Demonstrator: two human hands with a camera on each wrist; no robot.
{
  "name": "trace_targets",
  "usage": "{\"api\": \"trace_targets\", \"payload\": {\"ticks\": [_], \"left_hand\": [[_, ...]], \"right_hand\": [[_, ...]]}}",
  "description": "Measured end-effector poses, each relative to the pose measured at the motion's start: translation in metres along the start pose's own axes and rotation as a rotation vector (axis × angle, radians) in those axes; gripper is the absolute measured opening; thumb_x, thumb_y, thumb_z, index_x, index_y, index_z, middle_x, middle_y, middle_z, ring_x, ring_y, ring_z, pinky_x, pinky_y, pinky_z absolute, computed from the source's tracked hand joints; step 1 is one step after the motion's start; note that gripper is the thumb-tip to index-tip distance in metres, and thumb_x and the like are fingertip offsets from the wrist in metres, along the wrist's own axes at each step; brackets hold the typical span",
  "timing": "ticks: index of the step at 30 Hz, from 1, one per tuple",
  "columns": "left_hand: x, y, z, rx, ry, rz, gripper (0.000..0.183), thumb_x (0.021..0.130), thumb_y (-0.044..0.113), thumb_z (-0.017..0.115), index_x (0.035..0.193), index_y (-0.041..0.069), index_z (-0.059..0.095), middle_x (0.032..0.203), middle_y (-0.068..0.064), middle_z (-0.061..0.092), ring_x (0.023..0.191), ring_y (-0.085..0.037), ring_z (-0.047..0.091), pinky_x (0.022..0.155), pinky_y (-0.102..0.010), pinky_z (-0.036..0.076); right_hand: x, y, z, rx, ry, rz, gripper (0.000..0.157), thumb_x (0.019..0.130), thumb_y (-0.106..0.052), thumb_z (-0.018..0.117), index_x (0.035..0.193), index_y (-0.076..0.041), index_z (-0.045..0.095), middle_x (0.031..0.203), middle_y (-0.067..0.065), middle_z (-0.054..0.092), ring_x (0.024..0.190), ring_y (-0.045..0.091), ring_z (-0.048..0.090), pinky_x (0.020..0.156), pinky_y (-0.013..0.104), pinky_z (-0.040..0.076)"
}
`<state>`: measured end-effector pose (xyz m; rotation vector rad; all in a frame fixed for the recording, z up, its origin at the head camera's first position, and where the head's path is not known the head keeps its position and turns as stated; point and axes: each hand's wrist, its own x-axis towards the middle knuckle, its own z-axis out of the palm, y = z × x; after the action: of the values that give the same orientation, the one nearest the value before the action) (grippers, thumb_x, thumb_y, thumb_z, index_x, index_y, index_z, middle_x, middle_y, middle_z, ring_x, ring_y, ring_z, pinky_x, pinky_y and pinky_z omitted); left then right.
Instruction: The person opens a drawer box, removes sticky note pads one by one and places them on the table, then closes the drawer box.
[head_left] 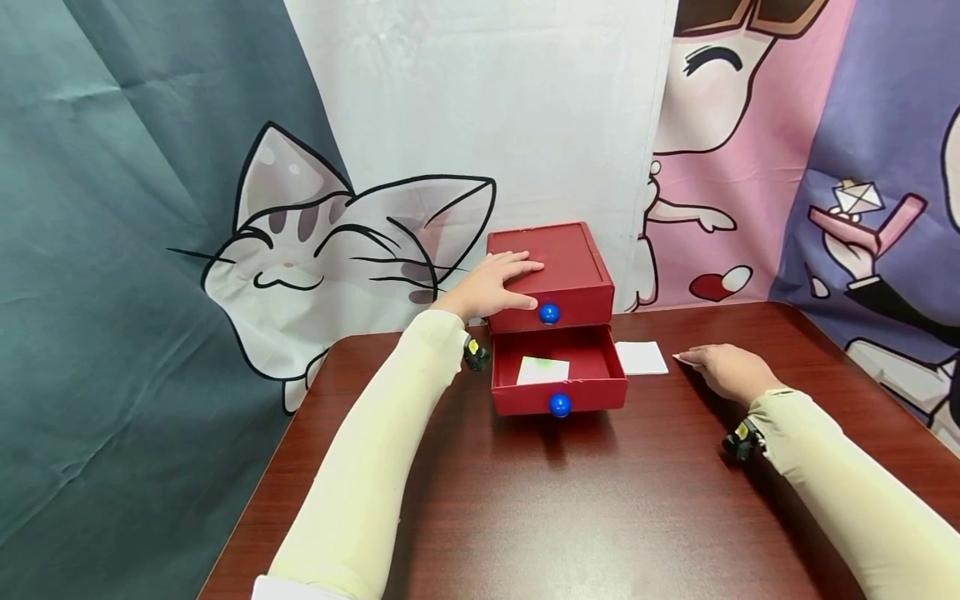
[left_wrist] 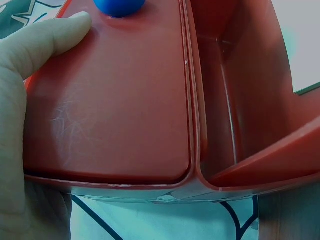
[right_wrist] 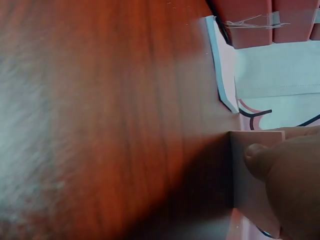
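A red two-drawer box (head_left: 551, 250) stands at the back of the table. My left hand (head_left: 491, 283) rests on its top left edge, fingers spread over the lid and thumb against the front of the upper drawer (left_wrist: 120, 100). That drawer is closed; the lower drawer (head_left: 517, 404) is pulled out and holds a white paper pad (head_left: 542, 372) with a pale green mark. My right hand (head_left: 727, 371) is to the right of the box, close over the table. Between its thumb and fingers it pinches a thin, flat paper pad (right_wrist: 247, 190), mostly edge-on in the head view.
Another white paper pad (head_left: 641, 358) lies on the table (head_left: 600, 500), between the box and my right hand. Blue round knobs (head_left: 559, 406) stick out from both drawer fronts. A printed cloth (head_left: 480, 100) with cartoon figures hangs behind the table.
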<state>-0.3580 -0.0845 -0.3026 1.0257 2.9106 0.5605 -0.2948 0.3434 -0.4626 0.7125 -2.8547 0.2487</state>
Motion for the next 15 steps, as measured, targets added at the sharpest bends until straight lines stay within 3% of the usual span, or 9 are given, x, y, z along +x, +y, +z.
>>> {"api": "trace_targets", "payload": {"ticks": [5, 11, 15], "left_hand": [[0.0015, -0.0008, 0.001, -0.003, 0.006, 0.002, 0.072, 0.089, 0.052, 0.066, 0.154, 0.032, 0.044, 0.165, 0.001, 0.029, 0.154, -0.02, 0.017, 0.125, -0.038, 0.003], [0.0018, -0.0016, 0.0015, -0.001, 0.006, 0.001, 0.072, 0.089, 0.053, 0.066, 0.154, 0.032, 0.044, 0.165, 0.002, 0.029, 0.154, -0.021, 0.017, 0.125, -0.038, 0.003], [0.0011, -0.0008, 0.0012, -0.001, 0.005, 0.003, 0.073, 0.089, 0.053, 0.066, 0.155, 0.031, 0.043, 0.166, 0.001, 0.029, 0.154, -0.02, 0.017, 0.125, -0.038, 0.003]], "right_hand": [[-0.006, 0.0018, 0.0059, 0.008, -0.016, -0.028, 0.035, 0.091, -0.004, 0.064, 0.125, -0.002, 0.07, 0.124, 0.023, 0.068, 0.109, 0.046, 0.065, 0.09, 0.06, 0.052], [-0.007, -0.0013, 0.0051, 0.035, -0.122, 0.014, 0.047, 0.093, -0.022, 0.065, 0.129, 0.009, 0.063, 0.131, 0.035, 0.058, 0.111, 0.053, 0.062, 0.096, 0.062, 0.047], [-0.0066, -0.0001, 0.0079, 0.034, -0.132, 0.022, 0.046, 0.095, -0.018, 0.064, 0.13, 0.011, 0.061, 0.133, 0.037, 0.055, 0.112, 0.056, 0.06, 0.097, 0.064, 0.046]]}}
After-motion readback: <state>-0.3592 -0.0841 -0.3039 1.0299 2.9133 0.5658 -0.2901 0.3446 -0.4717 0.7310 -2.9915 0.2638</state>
